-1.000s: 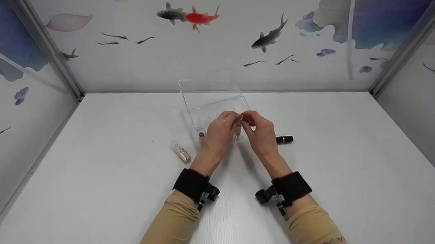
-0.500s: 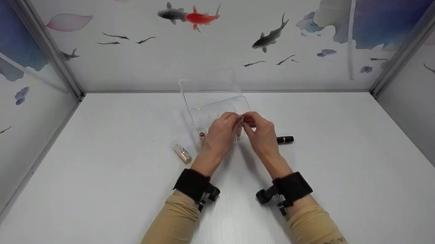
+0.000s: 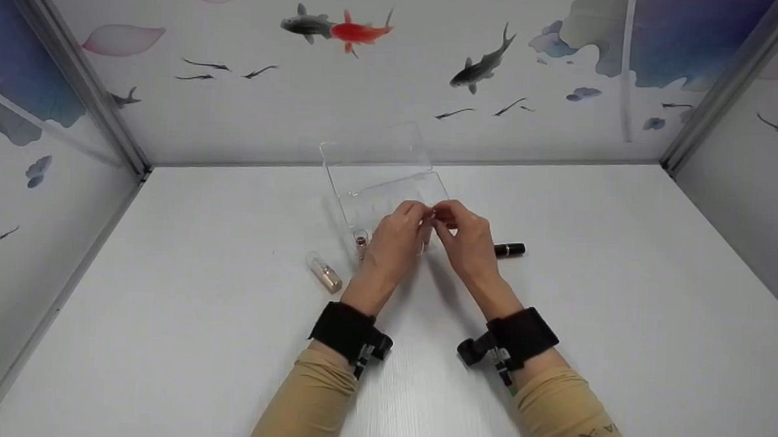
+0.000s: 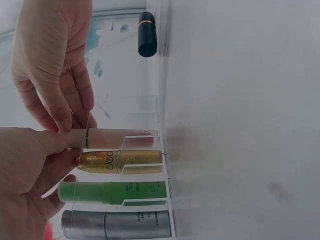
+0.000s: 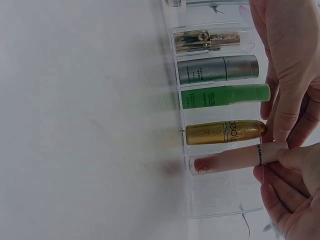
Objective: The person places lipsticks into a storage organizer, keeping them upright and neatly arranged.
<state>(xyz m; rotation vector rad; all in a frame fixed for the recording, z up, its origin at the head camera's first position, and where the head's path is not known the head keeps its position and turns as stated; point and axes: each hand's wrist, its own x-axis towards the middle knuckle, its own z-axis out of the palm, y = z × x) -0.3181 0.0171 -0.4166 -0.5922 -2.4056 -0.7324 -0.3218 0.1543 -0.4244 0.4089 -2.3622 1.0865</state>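
Pink tube [image 5: 235, 157], pinched by left hand [image 3: 395, 235] and right hand [image 3: 468, 241] toward four o'clock on the rack [image 3: 386, 185], risked knocking gold lipstick [image 5: 212, 133] if skewed.

Table [image 3: 181, 327]: case [image 3: 390, 183] at mid-width, near rear edge; lid [image 3: 380, 154] raised at its rear. In case: row of five tubes [image 5: 225, 96]; rightmost tube [image 5: 232, 158] between left hand [image 3: 396, 238] and right hand [image 3: 470, 242], at case front. Left, before case's front left corner: loose tube [image 3: 325, 273]. Right, just beyond right hand: capped stick [image 3: 510, 251].
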